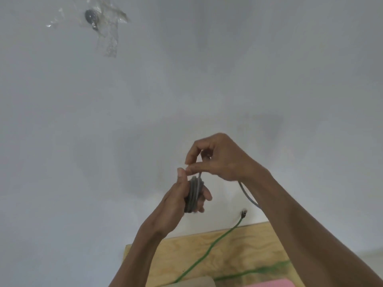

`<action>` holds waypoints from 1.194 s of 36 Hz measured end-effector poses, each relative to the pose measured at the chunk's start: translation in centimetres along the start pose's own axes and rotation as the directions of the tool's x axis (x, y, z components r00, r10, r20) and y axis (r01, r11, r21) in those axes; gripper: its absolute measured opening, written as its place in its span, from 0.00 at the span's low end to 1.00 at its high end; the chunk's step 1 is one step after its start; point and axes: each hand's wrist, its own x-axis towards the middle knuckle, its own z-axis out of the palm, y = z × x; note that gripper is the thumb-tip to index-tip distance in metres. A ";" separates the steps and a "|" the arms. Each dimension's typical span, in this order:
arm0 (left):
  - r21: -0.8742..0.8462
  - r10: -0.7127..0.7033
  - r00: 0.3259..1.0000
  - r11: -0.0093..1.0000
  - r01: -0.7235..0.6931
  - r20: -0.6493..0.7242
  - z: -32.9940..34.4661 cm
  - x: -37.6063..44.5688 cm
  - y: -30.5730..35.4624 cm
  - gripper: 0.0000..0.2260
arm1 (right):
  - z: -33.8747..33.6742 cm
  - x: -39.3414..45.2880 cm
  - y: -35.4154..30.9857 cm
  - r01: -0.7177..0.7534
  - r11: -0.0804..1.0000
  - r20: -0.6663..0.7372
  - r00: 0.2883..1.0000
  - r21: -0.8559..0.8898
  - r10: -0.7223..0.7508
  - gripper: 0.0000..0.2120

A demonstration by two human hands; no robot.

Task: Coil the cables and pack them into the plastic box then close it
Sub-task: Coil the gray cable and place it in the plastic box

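Both hands are raised in front of a pale grey-white wall point(186, 79), above the far edge of a light plywood surface point(238, 251). The left hand point(182, 201) is curled round a tight coil of thin grey cable point(193, 195), thumb up along one side and fingers wrapped behind, so the coil stands roughly upright in the grip. The right hand point(219, 158) sits just above and to the right, pinching a loop of the same grey cable between thumb and fingertips; the loose run drops from under that hand and passes behind the right forearm. A thin green cable point(207, 251) lies across the plywood, its plug end point(244, 213) reaching past the board's far edge against the wall, and a blurred second stretch of it runs lower right. A pink flat object point(271, 283) and a beige rounded object point(196, 281) show at the bottom edge. High on the wall, a small round metal fitting point(90, 16) sits under crumpled clear tape point(109, 38).
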 end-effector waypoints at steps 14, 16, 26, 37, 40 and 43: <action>-0.518 0.093 0.992 0.847 -0.121 -0.080 2.2 0.7 2.4 0.12 | 5.9 -1.2 5.7 -0.289 0.614 0.032 0.919 0.735 0.393 0.19; -0.534 0.083 0.989 0.834 -0.135 -0.121 2.0 0.7 2.1 0.12 | 7.1 -2.0 6.3 -0.267 0.544 0.044 0.921 0.795 0.387 0.22; -0.498 0.041 0.929 0.835 -0.235 -0.369 -0.2 0.6 -0.6 0.12 | 13.2 -7.3 7.2 -0.375 0.824 -0.018 0.906 0.425 0.422 0.19; -0.014 0.053 0.911 0.998 -0.064 -0.409 -1.0 -0.8 -3.7 0.29 | 8.9 -7.6 2.7 -0.134 0.910 0.185 0.958 -0.392 0.220 0.16; -0.046 -0.015 0.923 0.999 -0.003 -0.384 -0.5 -0.7 -3.3 0.35 | 8.3 -7.2 1.3 0.015 0.859 0.272 0.951 -0.512 0.146 0.12; 0.050 -0.026 0.959 0.998 0.041 -0.284 -0.5 -0.8 -3.3 0.41 | 7.3 -6.3 0.7 0.153 0.786 0.285 0.958 -0.600 0.031 0.08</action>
